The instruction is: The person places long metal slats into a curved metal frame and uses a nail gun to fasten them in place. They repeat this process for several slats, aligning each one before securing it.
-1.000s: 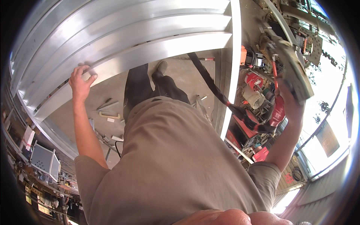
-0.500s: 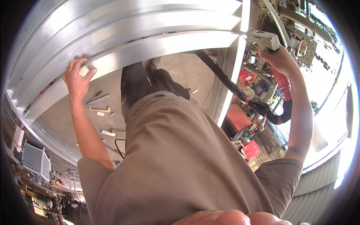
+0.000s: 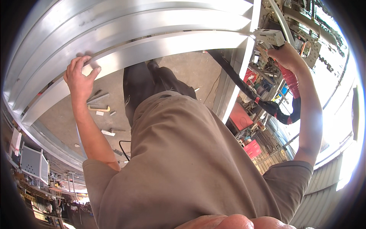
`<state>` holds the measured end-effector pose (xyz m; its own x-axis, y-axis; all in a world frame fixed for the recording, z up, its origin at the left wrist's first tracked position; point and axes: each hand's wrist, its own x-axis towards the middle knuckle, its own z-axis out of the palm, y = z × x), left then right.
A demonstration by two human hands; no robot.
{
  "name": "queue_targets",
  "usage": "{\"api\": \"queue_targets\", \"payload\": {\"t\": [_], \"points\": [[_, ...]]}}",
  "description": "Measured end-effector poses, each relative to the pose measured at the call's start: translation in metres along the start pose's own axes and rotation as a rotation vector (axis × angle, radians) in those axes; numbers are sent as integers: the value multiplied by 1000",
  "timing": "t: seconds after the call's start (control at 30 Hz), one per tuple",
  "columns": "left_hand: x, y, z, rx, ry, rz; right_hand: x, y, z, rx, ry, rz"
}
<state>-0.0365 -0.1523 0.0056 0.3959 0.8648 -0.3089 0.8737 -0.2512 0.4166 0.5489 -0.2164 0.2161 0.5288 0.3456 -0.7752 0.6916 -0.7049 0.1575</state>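
My left hand [image 3: 80, 79] grips a long silvery metal slat [image 3: 167, 45], its fingers bent over the upper edge and the thumb on the near face. At the far right, my right hand [image 3: 286, 57] is closed around a pale, boxy handheld welding gun [image 3: 270, 37]. The gun's tip points left at the joint between the slat's right end and a metal side rail [image 3: 247, 57]; whether it touches is too small to tell. A thick cable [image 3: 290, 82], wrapped in red and black, hangs down from the gun.
More parallel metal slats [image 3: 126, 24] lie beyond the held one, inside the frame. On the concrete floor [image 3: 183, 72] below are a yellow-handled tool [image 3: 99, 108] and loose metal pieces. A red box [image 3: 241, 115] and cluttered shelving stand at the right. A grey perforated cabinet [image 3: 34, 163] is at the left.
The view has shifted slightly, so the frame's side rail and the gun appear a little farther right. Both hands keep their holds, and the gun's tip stays at the same joint.
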Motion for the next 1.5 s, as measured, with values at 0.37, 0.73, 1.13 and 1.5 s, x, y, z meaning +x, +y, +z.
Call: {"api": "queue_targets", "payload": {"t": [0.37, 0.73, 1.13, 1.5], "points": [[1, 3, -1, -9, 25, -9, 8, -14, -6, -51, -47, 73], [-2, 2, 0, -9, 26, -14, 8, -19, -3, -94, -30, 51], [-2, 2, 0, -15, 33, -24, 17, -14, -2, -138, -34, 22], [-2, -2, 3, -11, 57, 0, 16, -23, -3, -145, -72, 45]]}}
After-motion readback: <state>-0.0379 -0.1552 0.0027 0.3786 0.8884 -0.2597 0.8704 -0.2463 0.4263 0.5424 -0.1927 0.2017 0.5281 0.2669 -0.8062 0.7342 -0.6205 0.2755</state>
